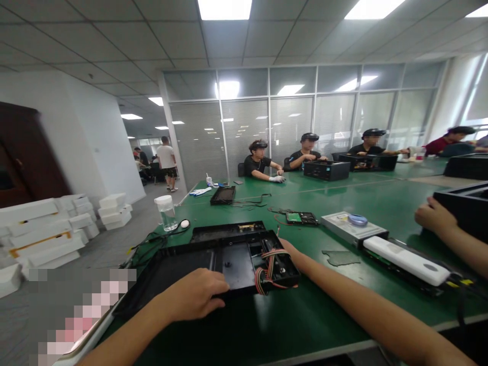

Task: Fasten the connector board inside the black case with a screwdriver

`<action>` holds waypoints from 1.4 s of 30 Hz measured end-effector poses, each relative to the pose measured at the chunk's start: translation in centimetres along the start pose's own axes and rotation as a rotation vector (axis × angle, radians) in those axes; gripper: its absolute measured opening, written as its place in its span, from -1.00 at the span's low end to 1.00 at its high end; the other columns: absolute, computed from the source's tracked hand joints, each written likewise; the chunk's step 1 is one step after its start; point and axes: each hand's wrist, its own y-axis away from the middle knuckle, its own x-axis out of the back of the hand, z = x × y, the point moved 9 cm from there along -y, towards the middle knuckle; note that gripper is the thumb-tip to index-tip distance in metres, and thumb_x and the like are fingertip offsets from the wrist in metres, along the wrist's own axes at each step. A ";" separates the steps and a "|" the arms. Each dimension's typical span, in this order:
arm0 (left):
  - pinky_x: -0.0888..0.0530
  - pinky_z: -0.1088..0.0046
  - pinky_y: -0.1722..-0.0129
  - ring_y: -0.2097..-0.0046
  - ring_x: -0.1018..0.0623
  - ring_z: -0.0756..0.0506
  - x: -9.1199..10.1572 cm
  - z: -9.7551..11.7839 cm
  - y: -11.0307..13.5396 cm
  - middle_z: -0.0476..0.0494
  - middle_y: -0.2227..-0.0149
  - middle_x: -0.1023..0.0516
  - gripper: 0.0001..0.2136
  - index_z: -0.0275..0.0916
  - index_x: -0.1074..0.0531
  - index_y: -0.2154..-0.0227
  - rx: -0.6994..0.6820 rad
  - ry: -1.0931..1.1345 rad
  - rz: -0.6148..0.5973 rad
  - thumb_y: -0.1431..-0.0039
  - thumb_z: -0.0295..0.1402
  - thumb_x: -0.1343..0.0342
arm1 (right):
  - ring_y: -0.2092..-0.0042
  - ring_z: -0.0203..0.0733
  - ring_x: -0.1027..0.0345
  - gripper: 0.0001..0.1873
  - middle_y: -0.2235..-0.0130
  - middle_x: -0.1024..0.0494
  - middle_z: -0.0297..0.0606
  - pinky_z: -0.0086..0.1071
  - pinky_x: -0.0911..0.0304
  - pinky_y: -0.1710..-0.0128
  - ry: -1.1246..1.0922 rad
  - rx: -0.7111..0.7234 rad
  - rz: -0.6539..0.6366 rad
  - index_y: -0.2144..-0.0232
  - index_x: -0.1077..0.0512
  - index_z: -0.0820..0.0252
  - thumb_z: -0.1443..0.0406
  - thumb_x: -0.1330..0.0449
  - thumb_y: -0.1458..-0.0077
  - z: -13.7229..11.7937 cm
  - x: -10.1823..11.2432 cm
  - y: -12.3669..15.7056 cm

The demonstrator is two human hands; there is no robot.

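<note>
A black open device case (213, 262) lies on the green table (343, 203) in front of me, with a striped ribbon cable bundle (267, 267) at its right end. My left hand (196, 300) rests curled over the case's near edge, gripping it. My right hand (292, 251) reaches into the case's right side beside the ribbon cable; its fingers are mostly hidden behind the cable and case wall.
A silver drive (353, 229) with a blue disc, a white bar-shaped part (406, 260), a green circuit board (299, 217) and a clear jar (166, 212) sit nearby. A co-worker's hand (434, 216) is at right. Several people sit at the far side. White foam pieces (49, 229) are stacked on the floor at left.
</note>
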 end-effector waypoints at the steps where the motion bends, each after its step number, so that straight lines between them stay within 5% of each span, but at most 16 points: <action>1: -0.26 0.50 0.35 0.33 -0.43 -0.06 -0.5 0.1 0.3 -0.07 0.36 -0.45 -0.90 -0.17 -0.38 0.33 0.000 0.002 -0.007 -0.13 -0.32 0.00 | 0.01 -0.05 -0.24 -0.63 -0.03 -0.32 -0.08 -0.25 -0.16 0.06 0.137 0.050 0.046 0.09 -0.32 0.26 0.29 -0.06 0.00 0.3 0.7 0.0; 5: -0.27 0.50 0.34 0.31 -0.44 -0.06 -2.7 0.2 0.9 -0.05 0.39 -0.46 -0.92 -0.22 -0.39 0.38 -0.010 -0.012 -0.047 -0.05 -0.35 -0.10 | 0.01 -0.05 -0.23 -0.60 -0.19 -0.01 0.02 -0.25 -0.18 0.11 0.742 0.000 0.084 0.00 -0.24 0.26 0.37 0.04 -0.07 4.9 3.9 0.5; 8: -0.29 0.51 0.32 0.30 -0.45 -0.07 -4.1 -0.5 0.5 -0.06 0.38 -0.48 -0.90 -0.23 -0.42 0.39 0.010 -0.018 -0.091 -0.01 -0.34 -0.13 | 0.10 -0.06 -0.31 -0.71 -0.03 -0.29 -0.02 -0.29 -0.20 0.20 0.800 -0.257 0.109 0.17 -0.37 0.20 0.38 0.02 -0.06 9.8 7.8 1.4; 11: -0.31 0.52 0.31 0.29 -0.46 -0.07 -4.5 -2.4 -0.7 -0.06 0.37 -0.50 -0.83 -0.20 -0.44 0.34 0.034 0.017 -0.130 -0.11 -0.25 -0.03 | 0.21 -0.10 -0.36 -0.75 0.20 -0.47 -0.09 -0.35 -0.18 0.28 0.696 -0.383 0.149 0.26 -0.41 0.19 0.28 0.03 -0.09 11.8 10.0 1.9; 14: -0.31 0.49 0.23 0.25 -0.46 -0.07 -3.6 -6.3 -3.0 -0.09 0.32 -0.50 -0.72 -0.20 -0.43 0.27 0.087 0.026 -0.076 -0.19 -0.18 0.12 | 0.32 -0.17 -0.36 -0.63 0.35 -0.51 -0.16 -0.42 -0.14 0.36 0.474 -0.310 0.205 0.36 -0.43 0.22 0.16 0.10 -0.13 9.9 9.3 1.3; 17: -0.28 0.40 0.09 0.06 -0.37 -0.16 -2.4 -11.8 -5.3 -0.22 0.07 -0.39 -0.61 -0.26 -0.29 0.05 0.231 -0.081 0.111 -0.07 -0.20 -0.04 | 0.45 -0.24 -0.33 -0.53 0.51 -0.48 -0.24 -0.45 -0.10 0.42 0.262 -0.197 0.161 0.49 -0.43 0.24 0.06 0.12 -0.12 6.5 6.2 0.5; 22: -0.29 0.38 0.09 0.09 -0.40 -0.15 -4.8 -16.1 -7.4 -0.18 0.11 -0.42 -0.60 -0.19 -0.23 0.00 0.259 -0.106 0.022 -0.06 -0.32 -0.05 | 0.44 -0.25 -0.31 -0.62 0.47 -0.49 -0.26 -0.47 -0.03 0.46 0.276 -0.085 0.075 0.44 -0.42 0.21 0.06 0.03 -0.07 2.3 2.2 0.6; 27: -0.34 0.38 0.18 0.16 -0.42 -0.16 -4.6 -14.6 -6.8 -0.19 0.18 -0.41 -0.44 -0.17 -0.10 -0.09 0.240 -0.202 0.018 0.00 -0.38 -0.11 | 0.40 -0.26 -0.31 -0.70 0.42 -0.48 -0.25 -0.48 0.01 0.46 0.348 -0.066 0.092 0.39 -0.38 0.19 0.13 0.03 -0.09 1.5 1.6 1.1; 34: -0.29 0.40 0.11 0.10 -0.33 -0.09 -5.3 -10.4 -7.2 -0.14 0.09 -0.30 -0.87 -0.23 -0.41 0.37 -0.099 -0.396 0.171 -0.13 -0.48 0.05 | 0.41 -0.29 -0.29 -0.74 0.43 -0.45 -0.26 -0.49 -0.01 0.44 0.305 -0.056 0.076 0.38 -0.35 0.21 0.15 0.02 -0.09 1.3 1.3 0.9; 42: -0.30 0.37 0.16 0.16 -0.35 -0.11 -3.9 -8.5 -7.9 -0.21 0.20 -0.36 -0.86 -0.30 -0.31 0.29 -0.101 -0.481 0.220 -0.16 -0.50 0.13 | 0.40 -0.28 -0.30 -0.73 0.43 -0.45 -0.26 -0.49 0.01 0.45 0.317 -0.063 0.073 0.39 -0.33 0.21 0.14 0.04 -0.11 1.2 1.3 0.9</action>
